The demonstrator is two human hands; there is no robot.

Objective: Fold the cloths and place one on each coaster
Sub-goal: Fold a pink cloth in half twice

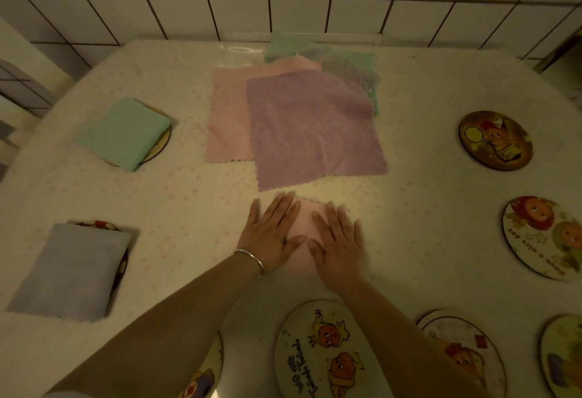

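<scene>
Far left, a folded blue cloth (67,273) and a folded green cloth (124,133) are already laid on coasters. Mid-desk (425,208), a pink cloth (304,224) is pressed flat under the left hand (272,235) and right hand (338,240), fingers straight, apparently to set the crease. Unfolded cloths (315,133) are stacked behind. Bare coasters (495,140) wait at right.

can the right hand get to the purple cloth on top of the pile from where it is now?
Probably yes. The right hand lies flat on the folded pink cloth, and the purple cloth sits just beyond its fingertips, topmost on the pile, with only bare table between. The left hand is alongside, not across the path.
</scene>
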